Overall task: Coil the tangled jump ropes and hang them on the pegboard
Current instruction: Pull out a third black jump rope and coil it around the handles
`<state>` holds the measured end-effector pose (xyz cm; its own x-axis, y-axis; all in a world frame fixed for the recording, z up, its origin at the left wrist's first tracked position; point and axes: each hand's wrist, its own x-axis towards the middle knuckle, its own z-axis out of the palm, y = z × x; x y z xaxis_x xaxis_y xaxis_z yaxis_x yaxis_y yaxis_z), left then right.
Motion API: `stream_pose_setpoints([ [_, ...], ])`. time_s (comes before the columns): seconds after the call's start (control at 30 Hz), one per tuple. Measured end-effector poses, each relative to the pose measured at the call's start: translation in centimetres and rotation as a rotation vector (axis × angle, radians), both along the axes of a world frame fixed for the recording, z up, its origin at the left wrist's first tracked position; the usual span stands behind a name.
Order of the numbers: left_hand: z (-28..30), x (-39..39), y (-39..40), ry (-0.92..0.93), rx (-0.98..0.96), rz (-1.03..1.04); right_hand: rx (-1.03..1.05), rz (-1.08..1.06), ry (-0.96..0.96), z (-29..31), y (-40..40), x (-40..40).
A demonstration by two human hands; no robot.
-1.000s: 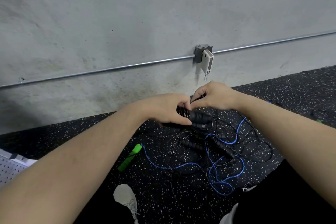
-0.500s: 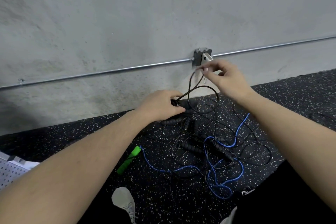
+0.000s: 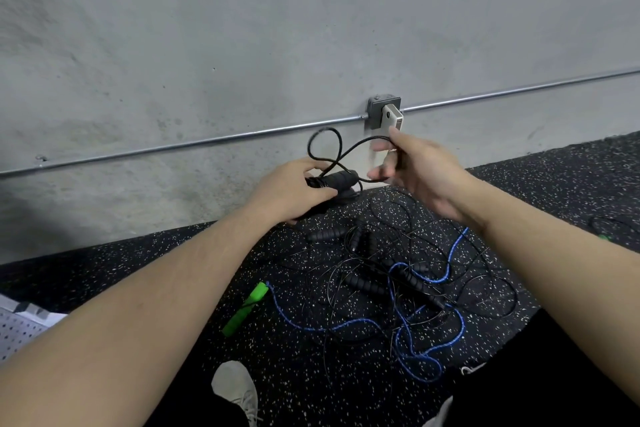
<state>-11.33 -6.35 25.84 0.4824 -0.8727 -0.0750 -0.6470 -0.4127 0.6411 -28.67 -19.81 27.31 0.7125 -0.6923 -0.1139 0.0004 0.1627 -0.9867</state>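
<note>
Head view: the left hand grips black ribbed handles above the floor. The right hand, a little apart, pinches the black cord, which loops up between them. Below, a tangle of black ropes and a blue rope with a green handle lies on the speckled rubber floor.

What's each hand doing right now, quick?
Left hand: grips the black handles.
Right hand: pinches the black rope, loop raised.
</note>
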Motion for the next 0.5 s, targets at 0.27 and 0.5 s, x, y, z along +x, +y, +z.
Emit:
stream_pose_setpoints([
  [0.27, 0.3, 1.1, 0.5, -0.160, 0.017, -0.010, 0.085, 0.068, 0.390, 0.2, -2.6, -1.4],
  [0.5, 0.6, -0.2, 0.6, -0.219, 0.039, -0.040, -0.548, -0.150, 0.402, -1.0, -2.2, -1.0],
])
